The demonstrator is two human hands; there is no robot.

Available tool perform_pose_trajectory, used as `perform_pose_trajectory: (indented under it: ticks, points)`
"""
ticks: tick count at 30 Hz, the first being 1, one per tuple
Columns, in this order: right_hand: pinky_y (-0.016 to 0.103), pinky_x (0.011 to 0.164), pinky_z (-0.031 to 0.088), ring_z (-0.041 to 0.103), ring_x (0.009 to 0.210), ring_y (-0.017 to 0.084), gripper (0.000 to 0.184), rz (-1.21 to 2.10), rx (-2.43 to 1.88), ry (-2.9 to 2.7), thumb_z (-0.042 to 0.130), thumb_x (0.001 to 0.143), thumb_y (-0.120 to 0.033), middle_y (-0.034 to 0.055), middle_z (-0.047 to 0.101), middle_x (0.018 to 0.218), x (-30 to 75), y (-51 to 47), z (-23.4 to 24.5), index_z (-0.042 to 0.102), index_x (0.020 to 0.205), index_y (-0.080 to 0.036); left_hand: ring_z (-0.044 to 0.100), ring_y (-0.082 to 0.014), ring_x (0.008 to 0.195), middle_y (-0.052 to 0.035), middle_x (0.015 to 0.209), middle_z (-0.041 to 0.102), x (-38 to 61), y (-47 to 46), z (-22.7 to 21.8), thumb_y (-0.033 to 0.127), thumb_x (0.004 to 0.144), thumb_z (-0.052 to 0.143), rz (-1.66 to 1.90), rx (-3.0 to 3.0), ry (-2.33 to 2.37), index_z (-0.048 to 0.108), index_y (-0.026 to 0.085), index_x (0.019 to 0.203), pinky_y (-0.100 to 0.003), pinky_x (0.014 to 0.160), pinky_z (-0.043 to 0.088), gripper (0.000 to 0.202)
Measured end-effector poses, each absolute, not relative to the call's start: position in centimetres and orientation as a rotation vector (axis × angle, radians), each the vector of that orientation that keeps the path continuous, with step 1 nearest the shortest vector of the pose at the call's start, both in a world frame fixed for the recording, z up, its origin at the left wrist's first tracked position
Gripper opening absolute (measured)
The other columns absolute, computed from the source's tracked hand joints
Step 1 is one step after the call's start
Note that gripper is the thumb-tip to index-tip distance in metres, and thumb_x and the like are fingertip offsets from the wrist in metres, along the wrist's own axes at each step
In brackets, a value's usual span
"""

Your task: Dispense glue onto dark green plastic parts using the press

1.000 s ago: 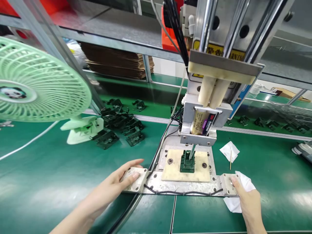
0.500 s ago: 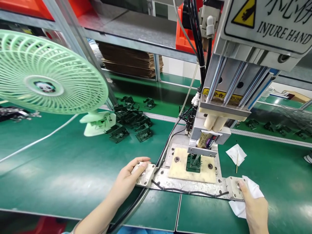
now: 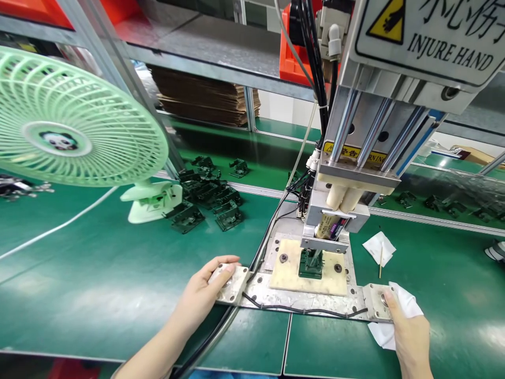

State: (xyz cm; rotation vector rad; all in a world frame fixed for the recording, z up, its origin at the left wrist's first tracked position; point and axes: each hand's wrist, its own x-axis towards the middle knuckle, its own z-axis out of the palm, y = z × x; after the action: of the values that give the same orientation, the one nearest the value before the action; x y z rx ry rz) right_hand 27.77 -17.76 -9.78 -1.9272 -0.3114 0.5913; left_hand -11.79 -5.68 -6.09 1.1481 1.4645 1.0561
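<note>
My left hand [image 3: 199, 297] is closed around the left metal button box [image 3: 239, 284], its thumb lying on top. At the other end of the metal base, my right hand [image 3: 412, 334] grips the right button box [image 3: 374, 302], thumb on its round button. Between them a dark green plastic part [image 3: 310, 267] sits on a cream fixture plate [image 3: 286, 276]. The press [image 3: 357, 176] stands over it, its lower head [image 3: 324, 245] down close to the part. Whether the head touches the part I cannot tell. Fingers under both boxes are partly hidden.
A green fan [image 3: 82, 126] stands at the left, near a pile of dark green parts [image 3: 211, 192]. Black cables [image 3: 268, 231] run past the left box. White cloth [image 3: 406, 302] lies under my right hand; a stick rests on a white paper piece [image 3: 376, 247] behind it.
The view has shifted slightly, so everything appears a little further left. Both hands remain on the button boxes, and the press head shows no clear movement.
</note>
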Motion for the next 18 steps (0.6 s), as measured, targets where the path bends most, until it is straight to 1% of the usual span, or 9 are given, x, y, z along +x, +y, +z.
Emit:
perform_pose_trajectory:
  ticks: [5, 9, 12, 18]
  points:
    - [0.031, 0.056, 0.057, 0.073, 0.086, 0.034, 0.07, 0.64, -1.91, -0.27, 0.09, 0.048, -0.062, 0.0131, 0.077, 0.093, 28.1, -17.7, -10.2, 0.078, 0.096, -0.012, 0.064, -0.0198, 0.07, -0.0066, 0.089, 0.074, -11.8, -5.7, -5.9, 0.071, 0.071, 0.071, 1.038, 1.166, 1.465, 0.067, 0.018, 0.105, -0.025, 0.059, 0.047, 0.063]
    - [0.031, 0.06, 0.058, 0.073, 0.09, 0.034, 0.072, 0.642, -1.889, -0.289, 0.089, 0.05, -0.063, 0.0128, 0.077, 0.095, 28.2, -17.7, -10.4, 0.078, 0.1, -0.012, 0.066, -0.0209, 0.072, -0.0073, 0.091, 0.075, -12.1, -5.5, -5.9, 0.072, 0.07, 0.071, 1.007, 1.179, 1.463, 0.067, 0.019, 0.105, -0.025, 0.061, 0.049, 0.064]
    - [0.031, 0.059, 0.059, 0.073, 0.088, 0.034, 0.07, 0.652, -1.902, -0.288, 0.089, 0.05, -0.063, 0.0126, 0.078, 0.092, 28.0, -17.8, -10.2, 0.078, 0.098, -0.012, 0.066, -0.0203, 0.071, -0.0067, 0.092, 0.076, -12.4, -5.4, -6.0, 0.072, 0.069, 0.073, 1.006, 1.168, 1.457, 0.067, 0.019, 0.105, -0.025, 0.06, 0.049, 0.064]
    - [0.032, 0.058, 0.058, 0.073, 0.083, 0.034, 0.065, 0.634, -1.919, -0.298, 0.089, 0.051, -0.061, 0.0128, 0.077, 0.089, 28.1, -17.8, -9.9, 0.078, 0.092, -0.012, 0.066, -0.0207, 0.075, -0.0078, 0.097, 0.076, -12.7, -5.2, -6.3, 0.072, 0.068, 0.074, 0.977, 1.169, 1.446, 0.067, 0.019, 0.107, -0.025, 0.064, 0.05, 0.066]
